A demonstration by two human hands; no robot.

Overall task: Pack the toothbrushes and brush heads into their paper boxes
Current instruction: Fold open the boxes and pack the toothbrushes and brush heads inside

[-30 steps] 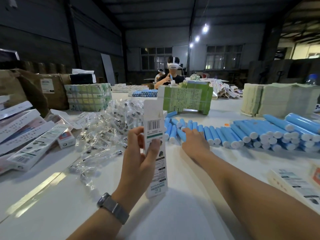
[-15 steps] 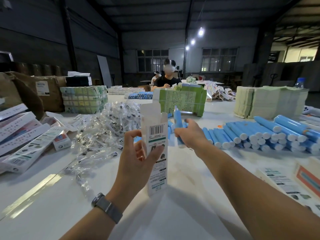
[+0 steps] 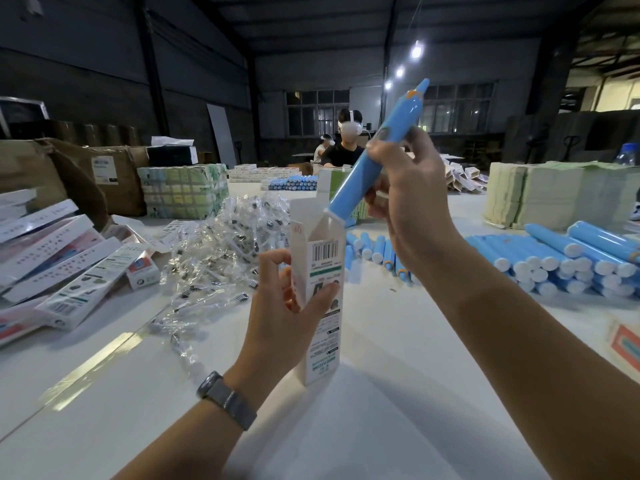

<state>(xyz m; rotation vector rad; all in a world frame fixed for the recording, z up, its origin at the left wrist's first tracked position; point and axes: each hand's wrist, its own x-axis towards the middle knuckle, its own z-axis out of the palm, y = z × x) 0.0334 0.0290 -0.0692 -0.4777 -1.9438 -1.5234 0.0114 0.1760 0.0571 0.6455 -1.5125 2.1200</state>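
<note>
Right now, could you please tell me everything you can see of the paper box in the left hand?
The paper box is a tall, slim white carton that looks like thin card, printed with a barcode, a green band and small text. It stands upright with its base on the white table. Its top flaps are open. The left hand grips its middle. The blue toothbrush, held tilted by the right hand, has its white lower end at the opening.

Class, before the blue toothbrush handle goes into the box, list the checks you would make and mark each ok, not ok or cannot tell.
1. Paper box upright on the table: ok.
2. Top flap open: ok.
3. Left hand grips the box: ok.
4. Right hand grips the blue toothbrush handle: ok.
5. Handle's white base at the box mouth: ok.
6. Handle in line with the box: not ok, tilted.
</note>
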